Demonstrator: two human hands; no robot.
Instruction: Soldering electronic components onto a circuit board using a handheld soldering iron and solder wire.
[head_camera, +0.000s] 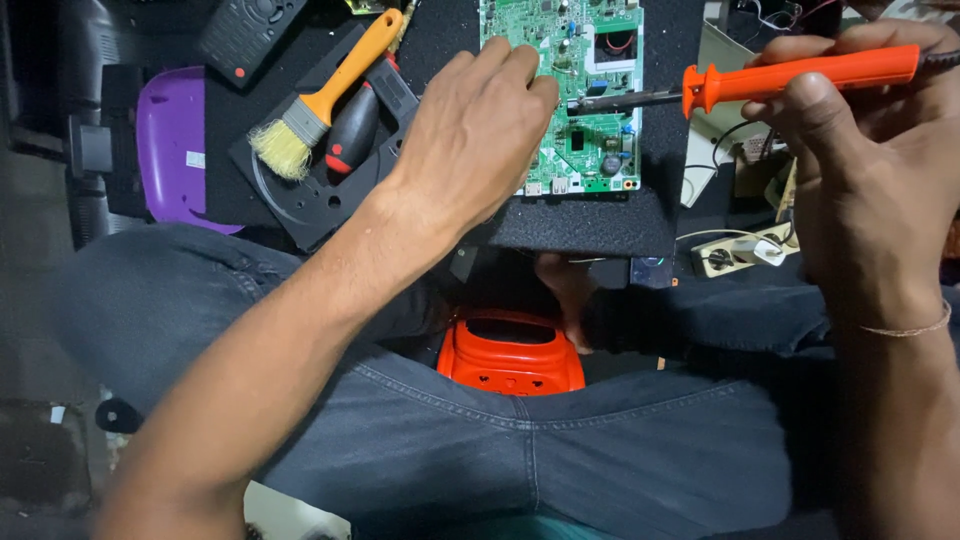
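From the head camera, looking down over the person's lap: no open container shows, only one orange case (511, 356) below both hands, between the knees, its top a dark panel; what it holds cannot be seen.

Counted: one green circuit board (590, 90) lying on one black foam pad (590, 220), one soldering iron (800, 72) with an orange handle, one paintbrush (325, 95) with an orange handle and pale bristles, one screwdriver (350, 130) with a black and red grip, one remote control (248, 32), one purple cover (175, 150), one white power strip (740, 250).

The left hand (475, 140) lies palm down with fingers curled loosely, fingertips pressing on the left edge of the circuit board; whether it pinches anything underneath is hard to tell. The right hand (860, 170) is closed around the soldering iron's handle, the metal tip reaching left to meet the board just beside the left fingertips.

The paintbrush and screwdriver rest on a black plastic panel (320, 190) left of the left hand, the purple cover farther left, the remote control above them. The power strip sits below the right hand.
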